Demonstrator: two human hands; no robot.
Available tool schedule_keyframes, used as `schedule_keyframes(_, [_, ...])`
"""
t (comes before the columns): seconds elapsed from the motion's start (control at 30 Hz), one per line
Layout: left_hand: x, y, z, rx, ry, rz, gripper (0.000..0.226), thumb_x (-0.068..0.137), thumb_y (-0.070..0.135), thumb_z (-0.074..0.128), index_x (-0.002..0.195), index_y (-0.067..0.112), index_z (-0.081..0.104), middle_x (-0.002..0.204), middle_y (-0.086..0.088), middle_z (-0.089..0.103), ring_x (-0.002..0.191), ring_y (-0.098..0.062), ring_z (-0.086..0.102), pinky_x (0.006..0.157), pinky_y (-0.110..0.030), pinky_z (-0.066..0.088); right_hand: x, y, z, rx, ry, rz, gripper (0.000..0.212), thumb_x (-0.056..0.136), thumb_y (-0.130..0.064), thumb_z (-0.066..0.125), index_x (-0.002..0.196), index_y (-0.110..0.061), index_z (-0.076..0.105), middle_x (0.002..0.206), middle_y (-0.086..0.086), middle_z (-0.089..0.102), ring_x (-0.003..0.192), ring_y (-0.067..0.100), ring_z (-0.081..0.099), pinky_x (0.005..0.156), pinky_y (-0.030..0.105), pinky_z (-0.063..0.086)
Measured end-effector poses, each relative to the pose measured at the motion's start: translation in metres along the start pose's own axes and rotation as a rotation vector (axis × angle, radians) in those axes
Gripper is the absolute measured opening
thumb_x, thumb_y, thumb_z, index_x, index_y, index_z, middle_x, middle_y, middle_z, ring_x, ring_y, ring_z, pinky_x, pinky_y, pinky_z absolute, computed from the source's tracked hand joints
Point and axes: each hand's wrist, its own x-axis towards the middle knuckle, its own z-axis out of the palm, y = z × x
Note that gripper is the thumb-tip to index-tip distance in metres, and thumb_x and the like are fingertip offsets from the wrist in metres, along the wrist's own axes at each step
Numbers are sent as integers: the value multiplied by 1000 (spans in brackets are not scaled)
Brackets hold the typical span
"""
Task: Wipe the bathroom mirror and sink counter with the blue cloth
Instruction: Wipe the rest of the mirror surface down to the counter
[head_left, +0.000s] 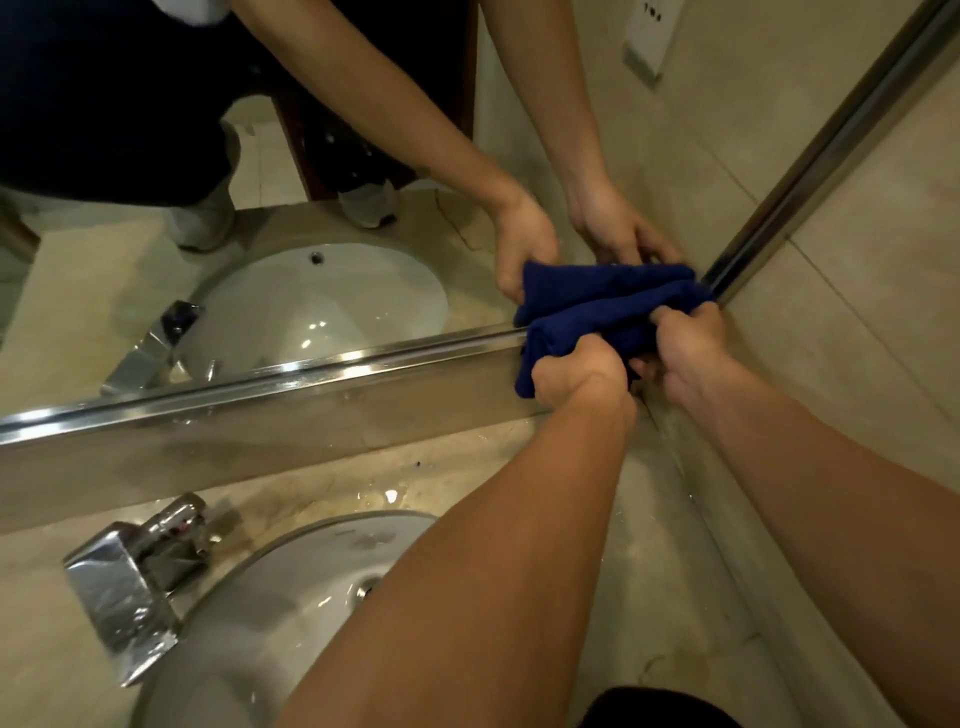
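Blue cloth: bunched, pressed into lower right corner of mirror, over metal frame; likely bunched to reach corner seam. Left hand: fingers clamped on cloth's lower end. Right hand: fingers pinch cloth's upper edge. Surface: wet patches, not yet wiped by appearance. Sink, faucet below. Fingertips hidden in folds; mirror's upper part cut off.

- A beige stone sink counter is seen below the mirror, its surface mottled and wet in patches (small puddles glint near the basin).
- A white oval basin is set into it.
- A chrome faucet is mounted on it, left of the basin.
- A low backsplash strip is raised along its rear edge.
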Motion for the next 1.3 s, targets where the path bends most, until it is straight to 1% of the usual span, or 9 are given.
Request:
schedule_keyframes(0.2, [18,18,-54,-85,64,85,31,79,21,71,110,18,68,102,-9,73,87,-29,72,80,-44,61,-42,10,39,-23,-52,9,34,94,-13,52,125,-25,48,105,5,66,83,22,66,61,35,56])
schedule_keyframes(0.37, [24,43,-111,-136,93,125,20,76,22,73,94,25,67,97,-6,73,85,-26,71,80,-43,61,-84,24,78,-25,-113,7,37,92,-9,52,127,-21,49,107,11,66,85,27,67,53,30,52])
schedule_keyframes(0.53, [28,74,-178,-187,133,165,12,80,11,72,88,17,66,95,-10,73,88,-29,71,83,-45,60,-131,44,128,-137,-140,-55,40,89,-13,55,128,-20,48,116,12,65,101,33,65,83,54,57])
schedule_keyframes(0.63, [30,97,-222,-207,183,170,12,81,8,71,78,16,63,90,-14,73,87,-31,71,80,-42,60,-168,55,161,-156,-198,-52,41,88,-15,54,128,-22,49,112,9,66,97,32,66,80,54,58])
schedule_keyframes(0.8, [28,137,-289,-229,172,160,15,86,2,67,75,10,60,71,-10,65,69,-24,63,61,-30,55,-217,77,216,-205,-174,-64,48,81,-25,52,129,-25,46,120,9,64,106,33,63,93,52,52])
schedule_keyframes(0.93, [32,173,-340,-238,182,103,13,89,1,64,81,10,58,76,-12,63,65,-20,60,52,-25,52,-257,96,251,-295,-229,-78,65,79,-37,52,140,-23,36,129,12,61,111,37,61,95,54,50])
schedule_keyframes(1.07, [36,206,-399,-247,245,115,7,89,2,66,93,6,61,90,-16,67,70,-19,62,58,-25,53,-305,107,296,-275,-268,-64,44,88,-26,54,130,-21,41,119,12,63,101,38,65,88,55,53])
schedule_keyframes(1.17, [39,226,-438,-269,295,133,20,87,2,68,107,1,64,100,-18,70,80,-24,67,62,-26,56,-341,114,328,-285,-280,-45,40,89,-25,52,127,-23,39,118,12,63,98,39,66,87,55,54])
schedule_keyframes(1.3, [45,243,-475,-283,326,147,22,85,2,68,107,2,65,92,-16,69,76,-23,67,50,-24,55,-373,121,358,-324,-270,-28,44,92,-25,51,133,-22,35,122,14,60,99,40,65,88,54,53])
